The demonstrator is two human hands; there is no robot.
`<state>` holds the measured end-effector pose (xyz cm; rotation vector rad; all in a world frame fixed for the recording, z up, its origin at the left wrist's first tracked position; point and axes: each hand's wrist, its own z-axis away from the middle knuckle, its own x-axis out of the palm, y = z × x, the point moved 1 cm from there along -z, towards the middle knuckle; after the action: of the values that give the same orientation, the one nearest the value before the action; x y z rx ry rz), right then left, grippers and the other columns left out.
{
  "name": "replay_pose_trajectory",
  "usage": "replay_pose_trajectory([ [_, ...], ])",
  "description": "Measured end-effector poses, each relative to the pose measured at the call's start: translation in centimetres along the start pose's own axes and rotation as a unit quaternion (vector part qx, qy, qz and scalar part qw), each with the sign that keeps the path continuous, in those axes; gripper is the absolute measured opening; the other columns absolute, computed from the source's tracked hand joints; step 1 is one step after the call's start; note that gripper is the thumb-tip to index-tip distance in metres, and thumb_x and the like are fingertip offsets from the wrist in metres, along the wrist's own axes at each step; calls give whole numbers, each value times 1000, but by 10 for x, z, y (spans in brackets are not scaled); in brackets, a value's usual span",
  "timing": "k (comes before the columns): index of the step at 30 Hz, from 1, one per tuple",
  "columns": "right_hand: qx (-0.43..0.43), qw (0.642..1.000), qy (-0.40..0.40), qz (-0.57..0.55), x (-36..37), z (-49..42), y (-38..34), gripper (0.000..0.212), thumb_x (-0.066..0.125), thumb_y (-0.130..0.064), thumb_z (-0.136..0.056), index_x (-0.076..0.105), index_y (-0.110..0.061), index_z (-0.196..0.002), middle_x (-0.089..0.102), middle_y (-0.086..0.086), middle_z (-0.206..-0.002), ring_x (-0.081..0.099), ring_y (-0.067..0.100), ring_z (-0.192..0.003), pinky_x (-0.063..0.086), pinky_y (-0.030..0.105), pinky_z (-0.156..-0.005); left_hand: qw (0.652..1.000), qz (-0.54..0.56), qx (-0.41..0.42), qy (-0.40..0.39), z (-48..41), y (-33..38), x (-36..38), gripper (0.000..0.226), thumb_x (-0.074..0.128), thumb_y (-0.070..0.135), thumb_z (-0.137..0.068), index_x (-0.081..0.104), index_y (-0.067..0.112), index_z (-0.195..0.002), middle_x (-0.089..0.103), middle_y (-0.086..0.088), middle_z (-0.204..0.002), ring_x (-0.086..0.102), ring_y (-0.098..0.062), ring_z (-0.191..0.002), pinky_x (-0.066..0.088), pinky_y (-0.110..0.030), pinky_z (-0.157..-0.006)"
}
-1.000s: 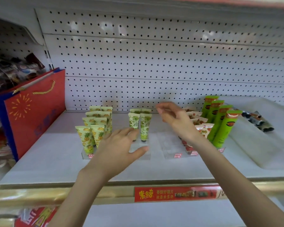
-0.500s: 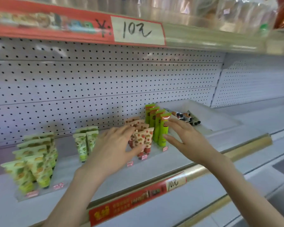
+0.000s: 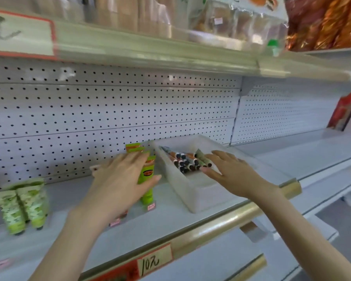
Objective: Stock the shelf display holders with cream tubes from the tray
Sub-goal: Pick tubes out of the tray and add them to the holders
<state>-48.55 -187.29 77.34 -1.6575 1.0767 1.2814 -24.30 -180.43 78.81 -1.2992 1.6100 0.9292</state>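
Holders look partly stocked with upright bright-green plastic tubes (image 3: pixel 147 175), but the white plastic tray (image 3: pixel 201 199) still has a bunch of dark-capped cream tubes (image 3: pixel 184 162), and the left hand (image 3: pixel 118 183) and right hand (image 3: pixel 233 175) are both empty, fingers spread.

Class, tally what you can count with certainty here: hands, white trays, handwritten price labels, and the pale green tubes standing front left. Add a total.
Hands: 2, left hand and right hand
Tray: 1
Price labels: 2, lower label and upper label
Pale green tubes: 2
Total: 7
Tray tubes overlap too much to count.
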Motion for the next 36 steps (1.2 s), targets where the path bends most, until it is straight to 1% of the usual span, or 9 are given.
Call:
replay_pose_trajectory([
  [5, -31, 999, -17, 21, 0, -23, 57, 56, 32, -52, -96, 26, -25, -145, 22, -3, -154, 23, 21, -140, 26, 40, -111, 1000, 1, -25, -1, -33, 51, 25, 83, 9, 76, -75, 28, 29, -142, 34, 9, -147, 32, -15, -132, 31, -32, -105],
  [9, -53, 998, -38, 13, 4, -41, 87, 58, 32, -55, -95, 26, -24, -145, 22, -2, -154, 24, 20, -139, 28, 39, -110, 999, 25, -43, -19, -48, 80, 38, 66, 29, 64, -89, 22, 31, -145, 29, 11, -150, 29, -14, -135, 28, -31, -106],
  [12, -68, 996, -51, -1, 8, -51, 102, 58, 33, -54, -95, 26, -24, -145, 23, -2, -153, 26, 20, -138, 28, 38, -108, 998, 26, -51, -27, -60, 91, 43, 65, 29, 62, -90, 21, 31, -146, 29, 10, -151, 30, -14, -135, 27, -30, -106],
  [15, -76, 994, -71, -44, 14, -58, 110, 56, 36, -53, -95, 30, -24, -143, 31, -5, -148, 35, 19, -132, 34, 33, -99, 996, 49, -51, -50, -74, 94, 51, 66, 29, 65, -90, 26, 30, -145, 30, 10, -150, 31, -12, -135, 31, -30, -106],
  [20, -69, 980, -119, -145, 18, -70, 117, 54, 41, -49, -95, 32, -25, -142, 34, -4, -145, 39, 14, -127, 31, 22, -92, 992, 69, -47, -98, -102, 97, 60, 63, 36, 61, -90, 26, 31, -145, 32, 8, -150, 32, -15, -135, 36, -32, -103],
  [24, -49, 979, -139, -143, 26, -89, 125, 62, 45, -49, -94, 24, -24, -146, 27, -4, -151, 31, 13, -135, 27, 24, -102, 991, 77, -48, -101, -119, 97, 70, 62, 38, 60, -90, 28, 32, -144, 37, 4, -147, 36, -17, -133, 38, -33, -101],
  [27, -36, 979, -151, -135, 29, -103, 126, 62, 47, -46, -94, 23, -23, -147, 25, -4, -152, 29, 14, -137, 26, 25, -104, 989, 86, -45, -114, -124, 95, 75, 60, 39, 58, -91, 29, 31, -143, 32, 5, -150, 30, -16, -136, 33, -33, -103],
  [32, -14, 974, -184, -133, 44, -128, 126, 64, 52, -41, -93, 23, -19, -146, 31, 3, -150, 37, 20, -132, 32, 30, -103, 987, 96, -49, -121, -133, 89, 85, 56, 40, 54, -92, 32, 30, -142, 34, 6, -148, 29, -16, -136, 32, -34, -104],
  [36, 18, 943, -247, -221, 54, -146, 127, 57, 55, -34, -92, 32, -17, -141, 39, 2, -142, 42, 19, -125, 36, 27, -97, 985, 104, -54, -130, -140, 87, 92, 56, 41, 54, -92, 32, 30, -142, 33, 7, -149, 28, -15, -136, 31, -32, -106],
])
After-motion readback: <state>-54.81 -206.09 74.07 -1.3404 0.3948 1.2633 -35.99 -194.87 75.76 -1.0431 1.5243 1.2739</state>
